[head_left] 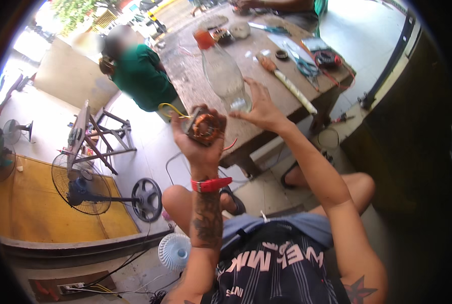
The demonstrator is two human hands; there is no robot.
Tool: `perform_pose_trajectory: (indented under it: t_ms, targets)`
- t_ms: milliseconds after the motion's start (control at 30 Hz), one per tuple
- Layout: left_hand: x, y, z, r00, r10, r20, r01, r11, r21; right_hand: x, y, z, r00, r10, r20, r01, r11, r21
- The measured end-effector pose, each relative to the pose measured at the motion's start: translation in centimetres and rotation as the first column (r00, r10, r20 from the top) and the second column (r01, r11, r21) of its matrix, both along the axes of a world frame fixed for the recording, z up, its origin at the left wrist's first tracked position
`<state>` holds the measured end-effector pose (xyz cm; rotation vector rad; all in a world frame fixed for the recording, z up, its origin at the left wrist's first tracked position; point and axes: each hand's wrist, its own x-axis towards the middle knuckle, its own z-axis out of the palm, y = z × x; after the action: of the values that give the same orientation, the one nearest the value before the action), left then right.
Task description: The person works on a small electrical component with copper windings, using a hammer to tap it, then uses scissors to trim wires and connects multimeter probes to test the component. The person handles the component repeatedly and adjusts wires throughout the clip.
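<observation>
**Copper-wound core (206,127) raised in the left hand (200,134), glass bottle (222,75) at the right hand (261,105)**

The core is a squarish block of greyish, plate-like metal with a thick ring of copper windings set into its face. The wire shines orange-brown where light catches it and darkens towards the middle; finer detail is too small to make out. A yellow lead (169,106) loops out on its left, and a short red lead (230,145) shows at its lower right.

The core is held up in front of the bench's (259,121) left edge, towards the near left corner. The left hand is turned palm up, its fingers partly curled around the block and the thumb to the outer side. A red wristband (212,184) circles that wrist.

The right hand is half open, thumb and fingers well apart, at the base of the bottle. Whether it grips the glass cannot be told. The bottle is clear, with an orange cap (203,39), and slants left, towards the bench's far side.

A pale wrapped stick (294,90) with a brown end reaches the near edge. Closer to the right corner lie blue-handled scissors (306,66) and a red-and-black meter (329,59); a dark ring (281,54) lies farther in. Someone in a green shirt (144,76) is beside the left edge.
</observation>
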<state>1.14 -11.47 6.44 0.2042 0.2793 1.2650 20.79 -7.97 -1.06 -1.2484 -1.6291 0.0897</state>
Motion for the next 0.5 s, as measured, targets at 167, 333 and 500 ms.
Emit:
perform_pose_trajectory:
  t_ms: [167,333,500]
  targets:
    - [2.0,-4.3,-6.2,0.99,-0.124,0.073,0.133,0.983,-0.125,2.7,-9.0,1.4,0.973,0.04,-0.228,-0.059,0.995,-0.077]
    - [3.4,-5.8,-6.0,0.974,-0.192,0.121,0.216,0.949,-0.229,3.2,-14.7,4.4,0.966,0.034,-0.256,-0.049,0.998,-0.05]
    - [3.7,-6.2,-6.2,0.972,-0.18,0.152,0.21,0.954,-0.215,2.3,-15.8,4.8,0.976,0.087,-0.199,-0.102,0.993,-0.063]
